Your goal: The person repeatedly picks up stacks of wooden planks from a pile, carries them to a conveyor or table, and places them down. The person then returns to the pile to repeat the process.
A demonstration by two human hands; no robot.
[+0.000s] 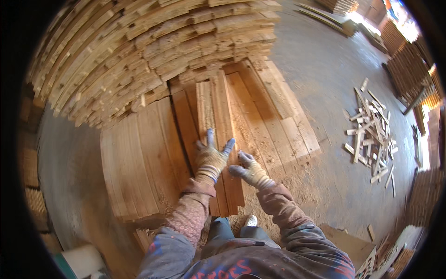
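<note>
In a knitted glove with greyish fingertips, my left hand (210, 157) lies spread over a pair of long narrow boards, its fingers pointing away from me. One is a rough-faced wooden board (204, 104); the other, a smoother reddish board (223, 104), runs along its right side. My right hand (253, 172), gloved the same way, is at the right edge of the reddish board. Its thumb and fingers are apart, and whether they touch the wood I cannot tell. Both boards rest on a low layer of wide planks (141, 158) laid side by side.
A tall stack of rough lumber (186, 32) rises behind the planks. Sawdust (297, 181) is strewn over the planks and floor. Right of me lies a loose heap of short offcuts (371, 130) on the grey floor (316, 65). More stacked wood (409, 74) stands farther right.
</note>
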